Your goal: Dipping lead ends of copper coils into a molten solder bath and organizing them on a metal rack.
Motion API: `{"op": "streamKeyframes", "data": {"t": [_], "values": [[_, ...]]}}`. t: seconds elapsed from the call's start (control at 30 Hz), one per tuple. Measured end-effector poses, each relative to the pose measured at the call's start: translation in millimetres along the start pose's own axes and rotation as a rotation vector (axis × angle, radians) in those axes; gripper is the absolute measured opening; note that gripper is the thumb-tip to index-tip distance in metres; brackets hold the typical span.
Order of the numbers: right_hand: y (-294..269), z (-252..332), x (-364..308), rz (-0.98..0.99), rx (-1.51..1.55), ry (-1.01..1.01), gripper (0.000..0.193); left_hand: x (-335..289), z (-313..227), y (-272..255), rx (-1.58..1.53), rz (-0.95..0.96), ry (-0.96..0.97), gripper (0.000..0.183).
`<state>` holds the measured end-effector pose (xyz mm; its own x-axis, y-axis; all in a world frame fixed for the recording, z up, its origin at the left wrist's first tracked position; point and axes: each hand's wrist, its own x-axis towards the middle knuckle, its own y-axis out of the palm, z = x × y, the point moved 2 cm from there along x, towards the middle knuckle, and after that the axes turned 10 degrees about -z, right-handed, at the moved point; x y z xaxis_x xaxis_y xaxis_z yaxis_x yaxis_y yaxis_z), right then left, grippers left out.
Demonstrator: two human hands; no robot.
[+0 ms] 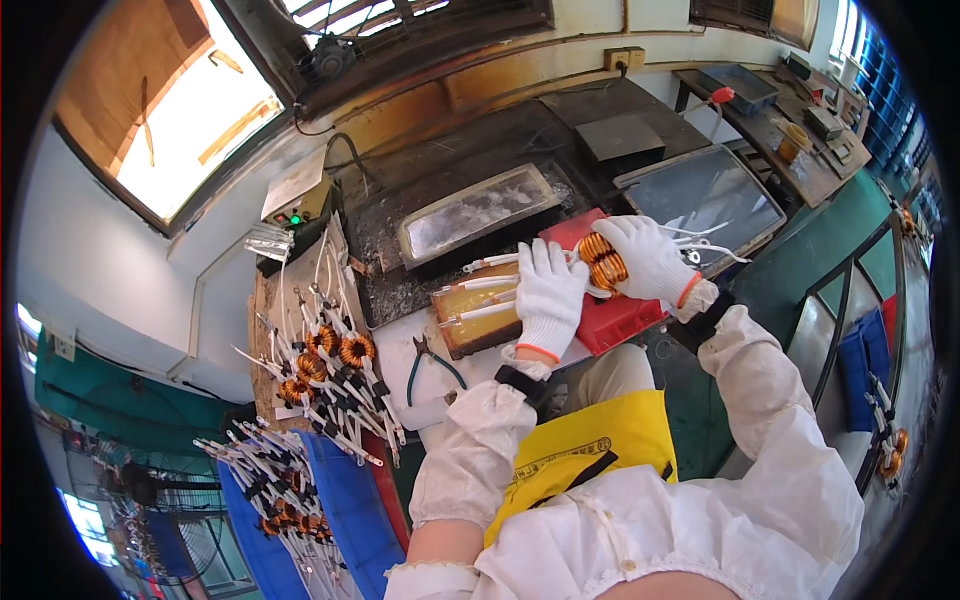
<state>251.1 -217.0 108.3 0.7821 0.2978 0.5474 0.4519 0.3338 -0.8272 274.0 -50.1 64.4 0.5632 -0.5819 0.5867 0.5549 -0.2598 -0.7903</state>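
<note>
My right hand (645, 262), in a white glove with an orange cuff edge, is closed around a pair of copper-wound ring coils (603, 263). White sleeved leads (490, 284) reach left from the coils, and more run out past my right wrist. My left hand (548, 295), gloved the same way, lies across the left leads with its fingers stretched out. Its thumb is close to the coils. The lead ends hang over a shallow tray with an amber filling (465, 338). Beneath the coils is a red plastic bin (615, 325).
A rectangular trough with a silvery surface (412, 236) lies beyond the amber tray. Pliers (416, 370) rest at left, near piled coils (318, 350). A blue bin (350, 500) holds more coils. At back left stands a control box with a green light (298, 200); a glass-topped panel (710, 195) is right.
</note>
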Motion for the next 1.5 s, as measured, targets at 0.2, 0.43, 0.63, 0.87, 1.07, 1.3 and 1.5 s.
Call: {"op": "streamKeyframes", "data": {"t": [0.2, 0.43, 0.63, 0.87, 1.07, 1.3, 1.5], "values": [[0, 2, 4, 0.018, -0.031, 0.006, 0.072, -3, 3, 15, -0.049, -0.007, -0.033, 0.022], [2, 3, 7, 0.035, -0.016, 0.014, 0.072, -5, 8, 17, -0.107, -0.041, -0.042, 0.022], [-1, 3, 7, 0.025, -0.030, 0.014, 0.071, -4, 11, 17, -0.189, -0.015, -0.058, 0.023], [-1, 9, 12, 0.045, -0.040, 0.031, 0.069, -7, 15, 24, -0.237, -0.040, -0.064, 0.024], [-1, 10, 12, 0.065, -0.045, 0.039, 0.069, -7, 16, 23, -0.294, -0.001, -0.086, 0.025], [0, 13, 16, 0.105, -0.088, 0.040, 0.070, -12, 17, 28, -0.330, -0.028, -0.105, 0.024], [2, 14, 16, 0.020, -0.112, -0.025, 0.065, -13, 17, 30, -0.328, 0.000, -0.113, 0.026]]}}
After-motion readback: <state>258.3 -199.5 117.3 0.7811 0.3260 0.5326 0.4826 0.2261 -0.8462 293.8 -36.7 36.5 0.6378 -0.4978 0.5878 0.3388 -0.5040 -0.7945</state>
